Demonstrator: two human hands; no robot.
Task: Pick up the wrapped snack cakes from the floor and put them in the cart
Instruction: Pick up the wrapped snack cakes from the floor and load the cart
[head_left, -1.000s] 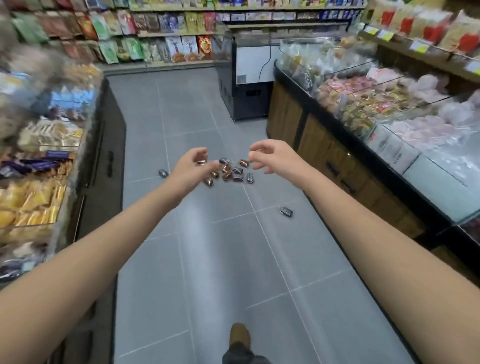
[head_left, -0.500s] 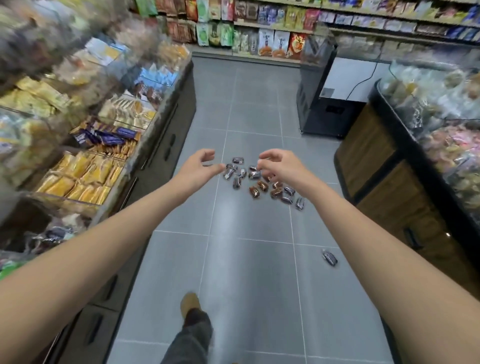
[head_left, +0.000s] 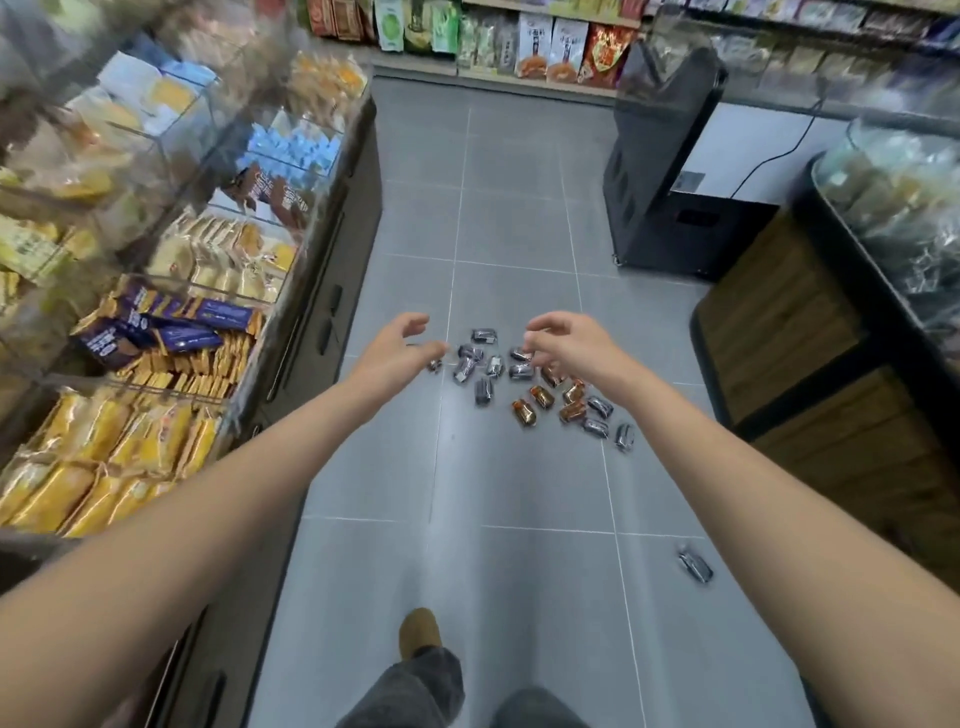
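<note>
Several wrapped snack cakes (head_left: 524, 384), some in dark silver wrappers and some in orange ones, lie scattered on the grey tiled floor (head_left: 509, 218) of a shop aisle. One stray dark cake (head_left: 694, 562) lies apart at the lower right. My left hand (head_left: 397, 353) and my right hand (head_left: 566, 345) are stretched out in front of me, seen over the pile, fingers loosely curled and holding nothing. No cart is in view.
A glass-fronted snack display (head_left: 171, 291) runs along the left of the aisle. A black chest freezer (head_left: 670, 171) and a wooden counter (head_left: 810, 364) stand on the right. Shelves of bagged goods (head_left: 550, 47) close the far end. My shoe (head_left: 420, 631) is on the floor below.
The view has swung left and moved closer to the pile, which now lies nearer. Both hands stay outstretched and hold nothing. My foot has stepped forward.
</note>
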